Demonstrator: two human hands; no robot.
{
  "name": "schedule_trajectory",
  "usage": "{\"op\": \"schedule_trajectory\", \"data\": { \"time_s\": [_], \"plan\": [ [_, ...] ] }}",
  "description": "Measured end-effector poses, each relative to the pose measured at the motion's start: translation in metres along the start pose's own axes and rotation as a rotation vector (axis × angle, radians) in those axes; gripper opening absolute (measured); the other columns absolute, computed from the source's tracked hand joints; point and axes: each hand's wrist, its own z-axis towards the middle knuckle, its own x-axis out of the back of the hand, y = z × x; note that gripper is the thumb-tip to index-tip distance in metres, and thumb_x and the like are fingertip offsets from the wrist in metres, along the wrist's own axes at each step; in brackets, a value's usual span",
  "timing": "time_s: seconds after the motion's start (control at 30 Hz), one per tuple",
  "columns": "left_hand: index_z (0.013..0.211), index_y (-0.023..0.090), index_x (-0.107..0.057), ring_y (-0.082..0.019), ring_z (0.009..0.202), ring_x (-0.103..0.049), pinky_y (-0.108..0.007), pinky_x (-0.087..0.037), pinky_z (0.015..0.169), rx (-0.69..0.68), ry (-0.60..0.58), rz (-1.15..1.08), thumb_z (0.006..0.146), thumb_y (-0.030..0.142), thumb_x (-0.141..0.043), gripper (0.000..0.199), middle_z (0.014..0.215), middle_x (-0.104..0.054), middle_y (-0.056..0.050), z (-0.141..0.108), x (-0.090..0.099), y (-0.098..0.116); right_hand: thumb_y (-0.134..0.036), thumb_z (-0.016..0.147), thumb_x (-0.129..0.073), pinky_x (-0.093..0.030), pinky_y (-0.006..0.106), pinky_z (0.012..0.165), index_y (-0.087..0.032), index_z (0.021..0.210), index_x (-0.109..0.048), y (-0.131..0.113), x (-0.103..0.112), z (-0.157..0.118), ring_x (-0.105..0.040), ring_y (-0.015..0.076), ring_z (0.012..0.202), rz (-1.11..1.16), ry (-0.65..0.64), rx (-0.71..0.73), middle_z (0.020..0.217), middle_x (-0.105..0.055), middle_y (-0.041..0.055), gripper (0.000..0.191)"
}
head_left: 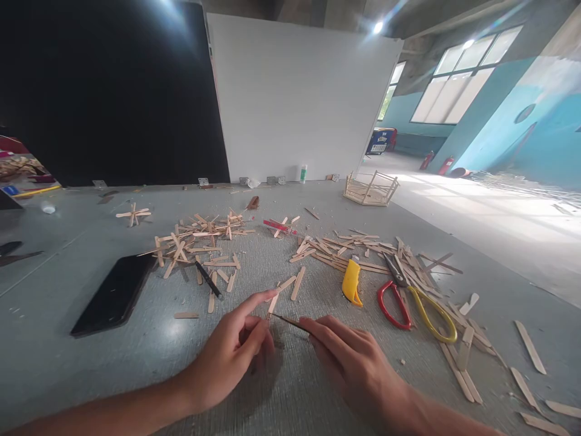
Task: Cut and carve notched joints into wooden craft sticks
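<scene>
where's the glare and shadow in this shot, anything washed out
Head view: a light overhead flares into streaks; head view: the floor at right is washed out in bright patches; head view: a pale reflection sits on the table, with shadow between left hand and right hand.

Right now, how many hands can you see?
2: the left hand, right by a small wooden stick, and the right hand, holding a thin dark tool. Both are low in the middle. No others show.
</scene>
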Motion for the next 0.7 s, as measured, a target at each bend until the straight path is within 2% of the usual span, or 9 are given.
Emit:
{"op": "schedule_trajectory", "data": {
  "time_s": [0.17,0.23,0.37,0.47,0.57,0.63,0.7],
  "plan": [
    [0.143,0.022,-0.051,-0.01,0.062,-0.053,-0.023,-0.044,0.058,-0.009,-0.006,0.015,0.104,0.049,-0.05,0.048,0.103,-0.064,-0.004,0.001,-0.002,-0.008,-0.014,0.107,-0.042,-0.055,0.027,0.066,-0.013,0.139,-0.053,0.004,-0.002,-0.007,-0.071,0.0165,0.082,-0.009,-0.067,0.066,0.101,-0.071,0.0103,0.034],
    [0.145,0.021,-0.05,-0.009,0.063,-0.053,-0.023,-0.045,0.059,0.005,0.0,-0.003,0.103,0.047,-0.054,0.05,0.104,-0.065,-0.004,0.002,-0.003,-0.011,-0.015,0.107,-0.041,-0.054,0.028,0.062,-0.012,0.139,-0.052,0.004,-0.002,-0.008,-0.068,0.0164,0.076,-0.068,-0.094,0.095,0.097,-0.069,0.0093,0.034],
    [0.145,0.017,-0.051,-0.009,0.059,-0.054,-0.023,-0.044,0.057,0.02,0.043,0.011,0.103,0.045,-0.054,0.051,0.095,-0.066,-0.003,0.004,-0.003,-0.012,-0.008,0.103,-0.044,-0.043,0.028,0.047,-0.004,0.133,-0.053,0.0,0.006,-0.005,-0.056,0.0145,0.057,-0.258,-0.116,0.178,0.076,-0.06,0.0018,0.031],
    [0.142,0.016,-0.052,-0.007,0.052,-0.052,-0.021,-0.042,0.052,0.028,0.078,0.011,0.102,0.045,-0.053,0.049,0.09,-0.064,0.0,0.005,-0.001,-0.011,-0.006,0.101,-0.048,-0.042,0.029,0.046,-0.002,0.132,-0.053,-0.003,0.022,0.0,-0.054,0.0131,0.054,-0.347,-0.026,0.185,0.073,-0.061,0.001,0.031],
    [0.141,0.02,-0.052,-0.007,0.053,-0.057,-0.019,-0.041,0.047,0.023,0.072,0.023,0.101,0.047,-0.055,0.048,0.099,-0.066,-0.003,0.006,-0.001,-0.009,-0.007,0.1,-0.054,-0.043,0.027,0.048,-0.007,0.129,-0.057,-0.006,0.036,0.004,-0.057,0.0112,0.054,-0.356,0.103,0.122,0.075,-0.065,0.0006,0.029],
    [0.142,0.023,-0.05,-0.008,0.057,-0.06,-0.018,-0.04,0.045,0.025,0.094,-0.017,0.101,0.05,-0.056,0.05,0.107,-0.067,-0.005,0.004,-0.001,-0.005,-0.007,0.1,-0.055,-0.044,0.026,0.048,-0.009,0.128,-0.058,-0.007,0.039,0.005,-0.058,0.0106,0.054,-0.339,0.149,0.097,0.075,-0.067,0.0004,0.028],
    [0.141,0.024,-0.048,-0.008,0.058,-0.061,-0.016,-0.041,0.045,0.026,0.128,-0.08,0.1,0.051,-0.058,0.05,0.11,-0.067,-0.006,0.0,-0.001,0.004,-0.008,0.101,-0.053,-0.045,0.026,0.048,-0.01,0.127,-0.058,-0.005,0.034,0.001,-0.06,0.0108,0.053,-0.312,0.14,0.078,0.076,-0.068,0.0009,0.027]
  ]
}}
